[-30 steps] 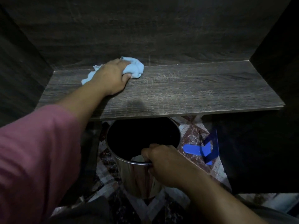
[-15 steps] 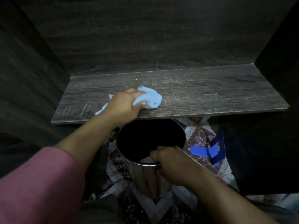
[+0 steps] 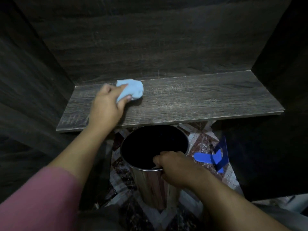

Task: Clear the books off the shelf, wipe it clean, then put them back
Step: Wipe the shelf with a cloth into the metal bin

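Observation:
The dark wood shelf [image 3: 191, 100] holds no books. My left hand [image 3: 108, 107] grips a bunched light blue cloth [image 3: 131, 90] and presses it on the shelf's left part, near the back wall. Below the shelf's front edge, my right hand [image 3: 176, 167] grips the near rim of a shiny metal bin [image 3: 150, 180] with a black inside. The bin stands just under the shelf edge. No books are in view.
Dark wood panels close the shelf in at the left, back and right. A blue bookend [image 3: 215, 155] stands on the patterned floor [image 3: 205, 140] to the right of the bin, next to a dark cabinet side [image 3: 266, 155].
My left hand swept the cloth from the back of the shelf to its front edge, then returned it to the back left. My right hand kept its hold on the bin rim.

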`<action>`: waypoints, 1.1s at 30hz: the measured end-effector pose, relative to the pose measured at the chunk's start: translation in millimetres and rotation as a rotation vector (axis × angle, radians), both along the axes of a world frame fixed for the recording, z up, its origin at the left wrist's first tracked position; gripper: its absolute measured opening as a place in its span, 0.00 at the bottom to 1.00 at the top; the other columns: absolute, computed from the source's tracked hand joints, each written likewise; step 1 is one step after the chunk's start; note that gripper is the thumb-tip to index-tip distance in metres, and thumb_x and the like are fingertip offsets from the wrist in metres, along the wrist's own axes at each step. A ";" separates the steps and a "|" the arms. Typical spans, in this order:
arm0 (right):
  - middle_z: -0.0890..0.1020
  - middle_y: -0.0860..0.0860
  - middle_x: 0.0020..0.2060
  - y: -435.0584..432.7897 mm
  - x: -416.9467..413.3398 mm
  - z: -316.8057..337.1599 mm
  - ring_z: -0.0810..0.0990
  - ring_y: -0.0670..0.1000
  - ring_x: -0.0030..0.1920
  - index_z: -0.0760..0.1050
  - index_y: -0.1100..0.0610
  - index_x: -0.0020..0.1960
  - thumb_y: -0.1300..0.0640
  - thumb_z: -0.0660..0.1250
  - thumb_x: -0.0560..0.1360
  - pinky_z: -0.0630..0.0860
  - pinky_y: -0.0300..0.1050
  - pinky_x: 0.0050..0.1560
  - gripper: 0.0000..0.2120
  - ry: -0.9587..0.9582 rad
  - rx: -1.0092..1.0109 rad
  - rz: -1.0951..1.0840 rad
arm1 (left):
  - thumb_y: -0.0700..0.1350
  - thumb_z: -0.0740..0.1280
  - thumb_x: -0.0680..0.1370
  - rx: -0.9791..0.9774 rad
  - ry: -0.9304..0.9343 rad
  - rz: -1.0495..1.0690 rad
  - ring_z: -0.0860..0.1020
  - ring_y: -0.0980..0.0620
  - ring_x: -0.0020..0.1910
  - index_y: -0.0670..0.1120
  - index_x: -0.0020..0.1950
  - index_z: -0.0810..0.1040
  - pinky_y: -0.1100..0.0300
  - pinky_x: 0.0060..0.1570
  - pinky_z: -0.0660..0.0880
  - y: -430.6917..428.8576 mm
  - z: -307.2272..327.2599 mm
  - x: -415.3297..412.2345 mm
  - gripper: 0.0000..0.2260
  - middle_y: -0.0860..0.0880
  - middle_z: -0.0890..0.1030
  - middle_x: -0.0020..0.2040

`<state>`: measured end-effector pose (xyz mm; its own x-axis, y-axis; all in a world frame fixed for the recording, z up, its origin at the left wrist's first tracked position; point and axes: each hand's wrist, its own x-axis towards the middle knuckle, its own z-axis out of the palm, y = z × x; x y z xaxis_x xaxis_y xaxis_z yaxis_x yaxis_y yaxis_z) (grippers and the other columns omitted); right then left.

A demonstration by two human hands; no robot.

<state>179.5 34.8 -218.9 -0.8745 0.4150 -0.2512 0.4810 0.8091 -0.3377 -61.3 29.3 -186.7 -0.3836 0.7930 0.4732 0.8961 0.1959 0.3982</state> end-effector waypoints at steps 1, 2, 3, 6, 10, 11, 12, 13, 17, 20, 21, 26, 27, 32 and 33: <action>0.76 0.55 0.55 0.7 -0.8 -1.1 0.76 0.58 0.57 0.74 0.56 0.56 0.64 0.61 0.75 0.69 0.47 0.51 0.12 0.004 -0.006 -0.001 | 0.49 0.69 0.76 0.001 0.011 0.029 0.76 0.43 0.49 0.48 0.64 0.79 0.56 0.53 0.72 13.6 -1.9 -10.7 0.17 0.42 0.75 0.50; 0.76 0.55 0.55 1.5 -1.3 -2.1 0.76 0.58 0.57 0.74 0.55 0.56 0.63 0.61 0.74 0.69 0.48 0.52 0.12 0.006 -0.009 -0.002 | 0.49 0.69 0.76 -0.004 0.027 0.038 0.76 0.41 0.49 0.47 0.64 0.79 0.54 0.53 0.72 27.1 -3.0 -20.7 0.17 0.41 0.75 0.50; 0.76 0.55 0.55 2.5 -1.9 -2.9 0.76 0.58 0.57 0.74 0.55 0.56 0.63 0.61 0.75 0.69 0.48 0.53 0.12 0.005 -0.004 -0.002 | 0.50 0.69 0.76 -0.016 0.045 0.035 0.76 0.40 0.50 0.47 0.65 0.79 0.52 0.54 0.72 40.3 -4.2 -29.4 0.18 0.40 0.75 0.51; 0.76 0.55 0.55 6.5 -2.5 -5.3 0.76 0.59 0.58 0.74 0.55 0.59 0.62 0.61 0.75 0.69 0.48 0.52 0.13 0.009 0.010 -0.011 | 0.52 0.68 0.77 -0.095 0.033 0.013 0.74 0.39 0.56 0.48 0.69 0.75 0.52 0.59 0.69 73.5 -10.9 -40.6 0.21 0.39 0.74 0.56; 0.76 0.55 0.55 8.8 -3.0 -7.0 0.75 0.59 0.57 0.74 0.54 0.59 0.62 0.62 0.74 0.64 0.47 0.48 0.14 0.021 0.008 -0.032 | 0.61 0.60 0.78 -0.295 -0.023 -0.058 0.71 0.43 0.64 0.51 0.70 0.72 0.53 0.64 0.66 89.1 -27.3 -47.2 0.24 0.42 0.72 0.65; 0.76 0.55 0.55 8.7 -3.1 -7.4 0.75 0.59 0.57 0.74 0.54 0.60 0.62 0.62 0.74 0.65 0.47 0.48 0.15 0.020 0.005 -0.035 | 0.64 0.55 0.77 -0.341 0.016 -0.086 0.71 0.43 0.65 0.51 0.69 0.73 0.51 0.64 0.66 87.1 -29.2 -48.7 0.26 0.42 0.73 0.66; 0.76 0.55 0.55 8.7 -2.9 -7.9 0.75 0.59 0.57 0.74 0.54 0.60 0.63 0.62 0.74 0.66 0.47 0.50 0.15 0.024 0.001 -0.037 | 0.65 0.51 0.76 -0.363 0.048 -0.102 0.71 0.43 0.65 0.51 0.68 0.74 0.49 0.64 0.66 83.8 -29.7 -48.9 0.28 0.44 0.74 0.66; 0.76 0.55 0.55 8.4 -2.6 -8.4 0.76 0.59 0.57 0.74 0.54 0.60 0.63 0.62 0.74 0.67 0.48 0.52 0.15 0.026 -0.004 -0.037 | 0.65 0.49 0.76 -0.363 0.071 -0.113 0.71 0.43 0.65 0.52 0.67 0.74 0.48 0.64 0.66 80.0 -30.3 -47.3 0.29 0.45 0.75 0.66; 0.76 0.55 0.55 5.1 -1.1 -7.7 0.76 0.59 0.57 0.74 0.55 0.58 0.64 0.61 0.74 0.69 0.49 0.55 0.14 0.010 -0.032 -0.026 | 0.66 0.49 0.76 -0.320 0.128 -0.137 0.74 0.42 0.60 0.54 0.64 0.77 0.48 0.61 0.68 50.1 -32.0 -21.4 0.28 0.48 0.78 0.62; 0.76 0.56 0.55 1.9 -1.9 -5.8 0.76 0.59 0.57 0.74 0.54 0.56 0.64 0.61 0.74 0.69 0.49 0.56 0.12 -0.003 -0.052 -0.004 | 0.64 0.51 0.76 -0.307 0.125 -0.177 0.75 0.42 0.55 0.51 0.62 0.80 0.51 0.57 0.69 21.1 -28.6 2.4 0.27 0.48 0.79 0.58; 0.76 0.56 0.55 1.4 -2.0 -5.5 0.75 0.59 0.58 0.74 0.54 0.56 0.64 0.61 0.75 0.68 0.49 0.56 0.13 -0.011 -0.064 -0.001 | 0.64 0.52 0.76 -0.321 0.119 -0.193 0.75 0.43 0.54 0.50 0.61 0.80 0.52 0.56 0.68 12.7 -27.4 9.0 0.27 0.48 0.79 0.58; 0.77 0.55 0.54 -4.4 -1.5 0.8 0.75 0.57 0.57 0.74 0.53 0.53 0.65 0.62 0.74 0.63 0.45 0.48 0.11 -0.026 -0.096 0.016 | 0.64 0.52 0.76 -0.341 0.058 -0.285 0.76 0.47 0.53 0.52 0.59 0.81 0.54 0.54 0.69 -23.3 -25.0 33.7 0.25 0.54 0.80 0.55; 0.77 0.55 0.53 -5.4 -1.7 2.2 0.75 0.57 0.56 0.74 0.54 0.51 0.65 0.62 0.74 0.63 0.44 0.48 0.10 -0.024 -0.096 0.020 | 0.64 0.53 0.76 -0.334 0.019 -0.308 0.76 0.49 0.51 0.52 0.58 0.80 0.56 0.52 0.69 -28.1 -21.8 36.9 0.24 0.56 0.79 0.52; 0.77 0.55 0.52 -6.5 -2.4 6.6 0.76 0.58 0.55 0.73 0.54 0.49 0.66 0.62 0.73 0.63 0.44 0.47 0.09 -0.015 -0.085 0.033 | 0.62 0.61 0.75 -0.156 -0.162 -0.301 0.75 0.63 0.44 0.51 0.52 0.83 0.67 0.46 0.69 -48.8 0.1 49.0 0.19 0.58 0.77 0.43; 0.77 0.55 0.53 -5.7 -2.0 7.0 0.76 0.58 0.56 0.74 0.54 0.51 0.66 0.62 0.73 0.63 0.44 0.47 0.10 -0.013 -0.079 0.026 | 0.61 0.63 0.75 -0.073 -0.130 -0.244 0.75 0.62 0.44 0.51 0.52 0.83 0.66 0.48 0.70 -51.3 2.8 50.1 0.18 0.56 0.77 0.45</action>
